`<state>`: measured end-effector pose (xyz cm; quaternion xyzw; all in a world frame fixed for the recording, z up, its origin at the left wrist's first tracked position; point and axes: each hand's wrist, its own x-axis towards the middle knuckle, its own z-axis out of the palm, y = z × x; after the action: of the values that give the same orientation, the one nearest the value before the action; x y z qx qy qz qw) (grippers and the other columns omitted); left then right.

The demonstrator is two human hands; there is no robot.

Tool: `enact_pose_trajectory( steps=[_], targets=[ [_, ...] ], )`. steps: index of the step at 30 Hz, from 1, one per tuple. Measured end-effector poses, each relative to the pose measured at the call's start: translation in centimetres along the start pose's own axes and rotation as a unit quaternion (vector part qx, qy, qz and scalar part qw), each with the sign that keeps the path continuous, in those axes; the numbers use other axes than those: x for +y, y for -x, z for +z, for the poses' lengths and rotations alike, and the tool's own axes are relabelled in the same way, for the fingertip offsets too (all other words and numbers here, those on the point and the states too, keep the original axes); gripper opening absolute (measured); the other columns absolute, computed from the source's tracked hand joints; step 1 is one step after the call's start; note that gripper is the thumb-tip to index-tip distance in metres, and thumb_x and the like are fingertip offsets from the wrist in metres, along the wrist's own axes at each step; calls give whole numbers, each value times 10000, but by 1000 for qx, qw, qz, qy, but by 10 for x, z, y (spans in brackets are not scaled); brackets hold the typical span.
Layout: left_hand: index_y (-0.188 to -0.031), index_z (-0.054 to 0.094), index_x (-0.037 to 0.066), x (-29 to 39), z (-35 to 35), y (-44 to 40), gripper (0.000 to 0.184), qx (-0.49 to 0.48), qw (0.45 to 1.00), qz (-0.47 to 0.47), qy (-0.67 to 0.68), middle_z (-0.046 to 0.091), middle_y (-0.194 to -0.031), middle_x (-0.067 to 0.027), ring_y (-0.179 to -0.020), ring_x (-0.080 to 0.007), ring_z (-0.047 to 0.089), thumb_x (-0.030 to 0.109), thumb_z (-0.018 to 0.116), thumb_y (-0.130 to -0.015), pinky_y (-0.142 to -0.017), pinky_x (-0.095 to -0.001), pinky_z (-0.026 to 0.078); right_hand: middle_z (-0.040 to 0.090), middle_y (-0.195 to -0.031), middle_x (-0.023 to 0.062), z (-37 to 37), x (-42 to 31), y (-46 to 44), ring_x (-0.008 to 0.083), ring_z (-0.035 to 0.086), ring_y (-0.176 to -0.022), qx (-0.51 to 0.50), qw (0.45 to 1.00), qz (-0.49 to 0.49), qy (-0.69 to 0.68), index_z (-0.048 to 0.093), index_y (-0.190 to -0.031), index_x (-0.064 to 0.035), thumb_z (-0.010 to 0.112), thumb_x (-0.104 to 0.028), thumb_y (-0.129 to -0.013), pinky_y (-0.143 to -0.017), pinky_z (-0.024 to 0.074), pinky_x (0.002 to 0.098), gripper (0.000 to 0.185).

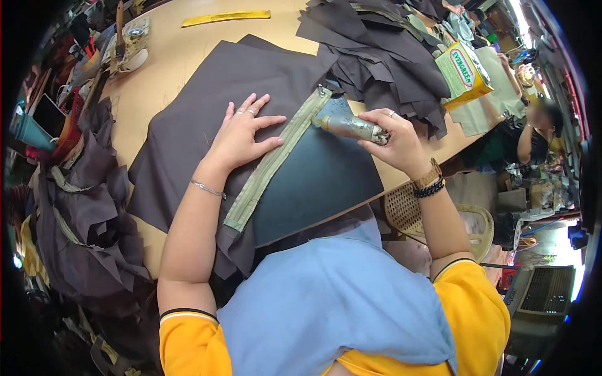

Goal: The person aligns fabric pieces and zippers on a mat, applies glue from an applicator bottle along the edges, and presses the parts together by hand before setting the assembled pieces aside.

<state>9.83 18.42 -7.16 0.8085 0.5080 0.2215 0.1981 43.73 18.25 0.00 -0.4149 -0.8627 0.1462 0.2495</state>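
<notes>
Dark brown fabric (pixel 188 113) lies spread on the table, partly over a dark board (pixel 320 175). An olive green zipper strip (pixel 276 160) runs diagonally along the fabric's edge, its metal pull near the top end. My left hand (pixel 243 135) rests flat on the fabric with fingers spread, fingertips close to the strip's left side. My right hand (pixel 394 139) grips the base of a translucent, stained bottle (pixel 354 128). The bottle is tilted sideways, and its nozzle is at the right edge of the strip.
A yellow ruler (pixel 226 18) lies at the far edge. Stacked dark fabric pieces (pixel 376 62) and a yellow-green can (pixel 463 75) are at the back right. A brush (pixel 120 31) stands at the upper left. Another person (pixel 540 131) is at the far right.
</notes>
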Motion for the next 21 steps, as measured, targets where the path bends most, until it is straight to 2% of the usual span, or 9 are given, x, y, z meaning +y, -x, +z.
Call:
enact_pose_trajectory(
  steps=[8, 9, 21],
  targets=[
    [-1286, 698, 260, 1, -1, 1, 489, -12, 1000, -4, 4, 392, -1588, -126, -1515, -354, 253, 428, 759, -831, -1213, -613, 121, 678, -1101, 136, 7, -24, 4, 264, 680, -954, -30, 999, -9, -30, 686, -1193, -45, 827, -47, -732, -839, 549, 332, 482],
    [-1286, 698, 261, 1, -1, 1, 489, -12, 1000, -3, 3, 390, -1589, -126, -1515, -353, 253, 430, 758, -831, -1213, -614, 121, 685, -1070, 128, 8, -29, 3, 302, 680, -929, -21, 999, -19, -40, 683, -1167, -65, 816, -60, -734, -810, 559, 357, 453],
    [-1292, 692, 278, -2, 1, 1, 482, -1, 1000, 7, -6, 398, -1581, -131, -1513, -346, 261, 440, 748, -842, -1210, -622, 124, 686, -1074, 126, 19, -57, 9, 290, 683, -900, -54, 995, -43, -66, 677, -1169, -43, 810, -36, -741, -799, 561, 351, 448]
  ],
)
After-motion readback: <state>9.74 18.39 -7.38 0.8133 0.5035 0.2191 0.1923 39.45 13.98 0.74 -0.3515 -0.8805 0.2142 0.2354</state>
